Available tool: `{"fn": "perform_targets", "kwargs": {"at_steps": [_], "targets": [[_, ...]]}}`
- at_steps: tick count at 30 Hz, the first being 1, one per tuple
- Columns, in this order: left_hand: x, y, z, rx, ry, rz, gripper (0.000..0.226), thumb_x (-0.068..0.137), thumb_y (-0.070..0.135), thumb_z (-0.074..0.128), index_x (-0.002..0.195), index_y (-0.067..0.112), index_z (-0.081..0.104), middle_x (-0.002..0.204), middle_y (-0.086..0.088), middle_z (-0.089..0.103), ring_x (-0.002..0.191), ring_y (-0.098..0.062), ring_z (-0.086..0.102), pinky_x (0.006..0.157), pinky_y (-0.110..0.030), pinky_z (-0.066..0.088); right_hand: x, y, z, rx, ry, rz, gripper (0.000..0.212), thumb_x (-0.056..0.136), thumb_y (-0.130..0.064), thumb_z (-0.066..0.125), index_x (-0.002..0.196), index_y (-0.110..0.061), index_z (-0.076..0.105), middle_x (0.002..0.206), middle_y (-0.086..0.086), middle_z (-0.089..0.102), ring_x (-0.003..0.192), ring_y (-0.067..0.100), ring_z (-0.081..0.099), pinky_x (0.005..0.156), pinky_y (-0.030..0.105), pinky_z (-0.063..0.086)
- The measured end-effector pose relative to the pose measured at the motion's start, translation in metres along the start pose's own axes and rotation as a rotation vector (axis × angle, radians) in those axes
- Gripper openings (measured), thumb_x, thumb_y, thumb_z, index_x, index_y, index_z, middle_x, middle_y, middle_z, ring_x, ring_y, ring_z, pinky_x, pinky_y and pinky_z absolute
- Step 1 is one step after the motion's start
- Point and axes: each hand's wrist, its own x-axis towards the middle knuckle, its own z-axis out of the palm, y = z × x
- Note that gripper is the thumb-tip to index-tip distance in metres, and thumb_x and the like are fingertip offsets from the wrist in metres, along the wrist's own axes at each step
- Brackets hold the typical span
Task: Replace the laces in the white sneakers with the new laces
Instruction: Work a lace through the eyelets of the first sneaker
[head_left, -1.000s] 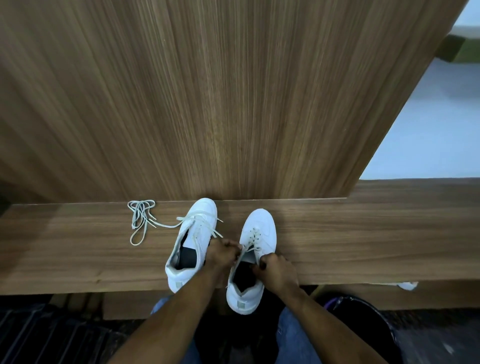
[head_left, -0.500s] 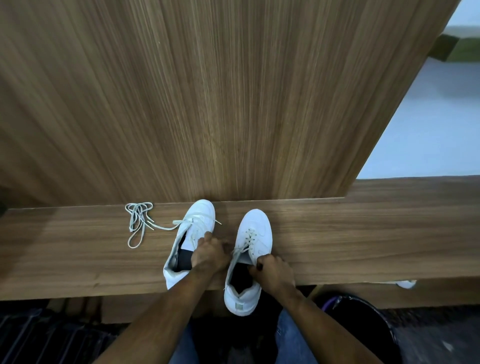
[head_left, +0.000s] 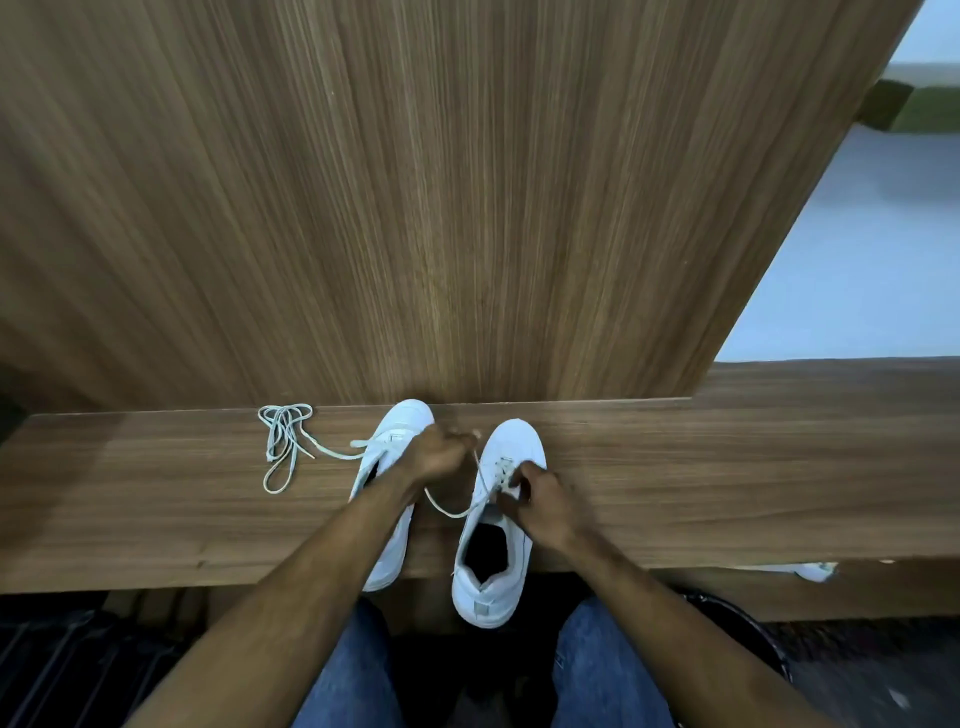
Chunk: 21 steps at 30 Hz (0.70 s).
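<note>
The left hand (head_left: 439, 454) grips the lace (head_left: 480, 480), drawing it leftward from the right sneaker (head_left: 501, 519), toe toward the bench's back edge; the right hand (head_left: 545, 506) pinches at its eyelets.

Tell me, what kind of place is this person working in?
Probably an indoor room at a built-in desk or counter: a wood-grain ledge backed by a matching tall panel, a pale wall beyond, and a dark bin below. The sneakers sit on the ledge.

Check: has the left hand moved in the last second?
Yes. The left hand went away from the person, from the right sneaker's opening up toward the wood panel.
</note>
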Motion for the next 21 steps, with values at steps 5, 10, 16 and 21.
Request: {"fn": "perform_targets", "kwargs": {"at_steps": [5, 10, 16, 21], "targets": [[0.001, 0.049, -0.024, -0.165, -0.026, 0.105, 0.036, 0.092, 0.031, 0.061, 0.060, 0.018, 0.051, 0.056, 0.004, 0.055, 0.053, -0.005, 0.051, 0.055, -0.017, 0.040, 0.017, -0.047, -0.024, 0.470, 0.106, -0.132, 0.009, 0.082, -0.021, 0.071, 0.087, -0.024, 0.064, 0.076, -0.009, 0.062, 0.066, 0.006, 0.059, 0.060, 0.029, 0.050], [0.004, 0.038, -0.036, -0.071, -0.006, 0.147, 0.036, 0.089, 0.036, 0.064, 0.061, 0.017, 0.053, 0.058, 0.005, 0.053, 0.055, -0.005, 0.048, 0.059, -0.022, 0.040, 0.022, -0.053, -0.038, 0.632, 0.199, -0.070, 0.011, 0.086, -0.005, 0.062, 0.076, 0.000, 0.062, 0.058, -0.001, 0.054, 0.045, 0.006, 0.048, 0.046, 0.026, 0.044], [-0.006, -0.014, -0.043, 0.047, 0.083, 0.039, 0.036, 0.090, 0.032, 0.064, 0.063, 0.011, 0.057, 0.057, 0.002, 0.053, 0.051, -0.003, 0.048, 0.060, -0.020, 0.042, 0.023, -0.001, -0.034, 0.846, 0.391, 0.354, 0.026, 0.086, -0.006, 0.058, 0.062, -0.015, 0.056, 0.055, 0.004, 0.052, 0.050, 0.019, 0.047, 0.046, 0.027, 0.043], [-0.008, -0.034, -0.066, -0.160, 0.241, -0.027, 0.034, 0.091, 0.024, 0.064, 0.062, 0.008, 0.056, 0.068, -0.008, 0.062, 0.066, -0.015, 0.054, 0.068, -0.023, 0.043, 0.018, 0.040, -0.032, 0.992, 0.430, 0.640, 0.019, 0.086, -0.010, 0.064, 0.071, -0.015, 0.054, 0.065, 0.006, 0.052, 0.050, 0.017, 0.043, 0.048, 0.027, 0.043]]}}
